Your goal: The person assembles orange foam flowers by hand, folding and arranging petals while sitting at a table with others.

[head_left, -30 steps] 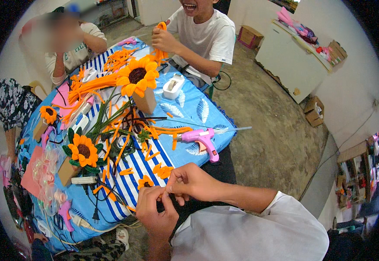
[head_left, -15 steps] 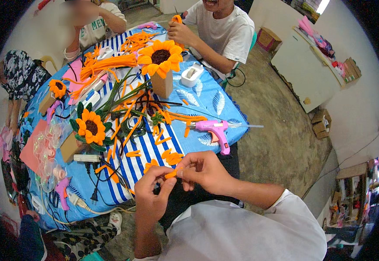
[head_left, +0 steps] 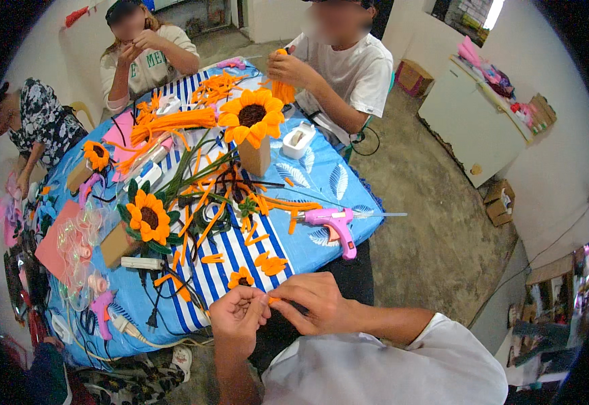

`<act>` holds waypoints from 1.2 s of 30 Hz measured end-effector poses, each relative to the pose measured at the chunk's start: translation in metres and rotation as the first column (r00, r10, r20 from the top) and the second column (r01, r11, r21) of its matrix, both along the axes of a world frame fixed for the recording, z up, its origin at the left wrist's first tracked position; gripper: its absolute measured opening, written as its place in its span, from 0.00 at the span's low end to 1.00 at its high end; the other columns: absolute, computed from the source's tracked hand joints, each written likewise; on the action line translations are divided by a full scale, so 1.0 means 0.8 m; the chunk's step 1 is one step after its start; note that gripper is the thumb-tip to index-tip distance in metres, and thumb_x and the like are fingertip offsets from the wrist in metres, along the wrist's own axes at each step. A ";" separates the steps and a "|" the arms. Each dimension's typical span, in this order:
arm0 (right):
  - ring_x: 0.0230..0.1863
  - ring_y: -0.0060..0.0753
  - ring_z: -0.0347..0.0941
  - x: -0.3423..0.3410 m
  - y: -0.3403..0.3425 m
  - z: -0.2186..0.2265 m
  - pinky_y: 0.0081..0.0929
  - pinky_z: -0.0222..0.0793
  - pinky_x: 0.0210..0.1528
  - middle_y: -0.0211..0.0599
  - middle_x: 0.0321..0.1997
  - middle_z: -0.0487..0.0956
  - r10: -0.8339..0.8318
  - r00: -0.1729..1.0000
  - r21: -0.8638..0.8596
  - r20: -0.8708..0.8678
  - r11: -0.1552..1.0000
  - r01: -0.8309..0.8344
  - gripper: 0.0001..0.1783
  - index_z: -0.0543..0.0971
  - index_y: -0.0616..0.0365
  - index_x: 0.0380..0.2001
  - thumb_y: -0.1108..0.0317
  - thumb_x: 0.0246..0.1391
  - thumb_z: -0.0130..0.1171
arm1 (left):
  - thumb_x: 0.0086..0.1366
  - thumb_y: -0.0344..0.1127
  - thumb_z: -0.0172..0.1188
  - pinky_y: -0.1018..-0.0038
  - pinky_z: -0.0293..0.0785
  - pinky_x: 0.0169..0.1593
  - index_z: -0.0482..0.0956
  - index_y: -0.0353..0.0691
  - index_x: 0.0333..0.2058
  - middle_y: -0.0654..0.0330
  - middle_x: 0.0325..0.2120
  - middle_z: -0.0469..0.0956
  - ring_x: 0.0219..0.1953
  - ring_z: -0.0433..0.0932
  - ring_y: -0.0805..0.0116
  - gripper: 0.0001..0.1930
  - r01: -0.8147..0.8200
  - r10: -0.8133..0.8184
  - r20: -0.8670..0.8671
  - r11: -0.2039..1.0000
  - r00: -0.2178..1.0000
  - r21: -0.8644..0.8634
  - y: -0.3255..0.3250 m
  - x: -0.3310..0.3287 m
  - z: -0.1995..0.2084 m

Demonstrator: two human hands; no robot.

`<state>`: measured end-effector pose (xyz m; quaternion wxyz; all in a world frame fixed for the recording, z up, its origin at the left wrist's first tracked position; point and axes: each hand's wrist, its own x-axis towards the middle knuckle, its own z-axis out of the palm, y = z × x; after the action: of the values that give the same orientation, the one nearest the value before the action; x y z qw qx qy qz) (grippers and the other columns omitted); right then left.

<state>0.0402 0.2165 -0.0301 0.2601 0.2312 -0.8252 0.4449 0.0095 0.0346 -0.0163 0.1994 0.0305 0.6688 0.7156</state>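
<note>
Close to my body, at the table's near edge, my left hand (head_left: 238,317) and my right hand (head_left: 316,302) meet fingertip to fingertip. Pinched between them is a small orange pipe cleaner piece (head_left: 274,300), mostly covered by my fingers. Just beyond my hands lie a bunch of orange pipe cleaner petals (head_left: 270,264) and a small orange flower-shaped piece (head_left: 241,278). A pink glue gun (head_left: 334,221) rests on its side past my right hand. Fuzzy sunflowers stand farther off: a large one (head_left: 251,116), one with green leaves (head_left: 148,216) and a smaller one (head_left: 96,155).
Orange pipe cleaners (head_left: 173,121) and green stems (head_left: 190,158) cover the blue table (head_left: 348,182). A white tape dispenser (head_left: 298,140), a power strip (head_left: 141,262) with cords and another pink glue gun (head_left: 102,314) lie around. Co-workers sit across; one holds orange pieces (head_left: 282,88).
My hands have moved slightly down toward my body, with the orange piece still pinched. The view has tilted, so the table appears lower. A co-worker at the far left leans in more visibly.
</note>
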 end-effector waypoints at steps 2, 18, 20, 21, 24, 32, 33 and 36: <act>0.29 0.42 0.81 0.004 -0.001 -0.003 0.34 0.76 0.30 0.42 0.32 0.82 -0.020 0.999 0.005 0.026 1.000 0.020 0.12 0.80 0.62 0.37 0.75 0.48 0.68 | 0.67 0.27 0.61 0.85 0.67 0.26 0.80 0.30 0.35 0.61 0.23 0.80 0.23 0.74 0.81 0.05 0.000 0.001 -0.030 1.000 1.000 0.029 0.003 -0.001 -0.007; 0.27 0.43 0.78 -0.007 0.006 0.024 0.36 0.71 0.28 0.41 0.29 0.77 0.056 0.998 0.195 0.008 0.979 -0.057 0.09 0.77 0.61 0.35 0.73 0.51 0.66 | 0.60 0.23 0.65 0.80 0.72 0.29 0.83 0.29 0.31 0.57 0.24 0.83 0.24 0.79 0.74 0.02 -0.013 -0.048 -0.341 0.984 0.939 -0.175 -0.012 -0.001 0.003; 0.28 0.45 0.77 -0.006 0.008 0.026 0.38 0.71 0.28 0.41 0.29 0.76 0.051 0.997 0.171 0.055 0.983 -0.060 0.07 0.76 0.60 0.33 0.72 0.53 0.64 | 0.59 0.23 0.66 0.79 0.72 0.29 0.83 0.31 0.29 0.57 0.23 0.82 0.23 0.78 0.73 0.02 -0.028 -0.075 -0.439 0.974 0.895 -0.224 -0.009 -0.003 0.005; 0.28 0.46 0.77 -0.007 0.010 0.026 0.38 0.71 0.29 0.41 0.29 0.77 0.057 0.995 0.151 0.079 0.986 -0.068 0.06 0.76 0.60 0.33 0.73 0.53 0.63 | 0.58 0.23 0.66 0.79 0.71 0.29 0.83 0.31 0.29 0.58 0.22 0.82 0.23 0.78 0.73 0.01 -0.039 -0.089 -0.486 0.968 0.869 -0.246 -0.007 -0.004 0.007; 0.27 0.45 0.77 -0.007 0.016 0.021 0.36 0.71 0.28 0.43 0.29 0.77 0.079 0.987 0.068 0.137 0.994 -0.089 0.05 0.76 0.62 0.33 0.76 0.53 0.63 | 0.57 0.23 0.67 0.78 0.69 0.27 0.83 0.32 0.28 0.59 0.21 0.80 0.21 0.77 0.72 0.02 -0.060 -0.150 -0.571 0.941 0.807 -0.332 0.000 -0.007 0.014; 0.23 0.44 0.75 0.004 0.001 0.010 0.37 0.69 0.26 0.42 0.25 0.76 0.062 0.995 -0.085 0.072 0.995 -0.056 0.06 0.77 0.63 0.33 0.77 0.51 0.63 | 0.63 0.24 0.61 0.80 0.72 0.33 0.81 0.30 0.35 0.59 0.25 0.81 0.28 0.77 0.77 0.03 0.064 -0.053 -0.320 0.998 0.946 0.023 -0.005 0.009 0.002; 0.21 0.42 0.73 0.007 -0.001 0.009 0.35 0.68 0.24 0.40 0.23 0.74 0.059 0.996 -0.118 0.062 0.992 -0.051 0.06 0.76 0.64 0.31 0.78 0.50 0.64 | 0.64 0.24 0.61 0.80 0.72 0.33 0.81 0.30 0.35 0.59 0.25 0.80 0.28 0.78 0.77 0.03 0.066 -0.042 -0.317 0.996 0.948 0.066 -0.001 0.013 -0.003; 0.20 0.38 0.71 0.025 -0.012 -0.013 0.32 0.65 0.22 0.40 0.22 0.73 0.068 0.972 -0.171 0.225 0.985 -0.029 0.07 0.75 0.64 0.30 0.80 0.49 0.64 | 0.60 0.22 0.62 0.78 0.69 0.27 0.81 0.34 0.32 0.59 0.21 0.78 0.22 0.76 0.72 0.02 -0.039 -0.022 -0.526 0.994 0.850 -0.105 -0.002 0.026 -0.024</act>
<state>0.0605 0.2071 -0.0402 0.1703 0.1757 -0.8037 0.5425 0.0300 0.0328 -0.0354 0.0069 0.2111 0.7370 0.6421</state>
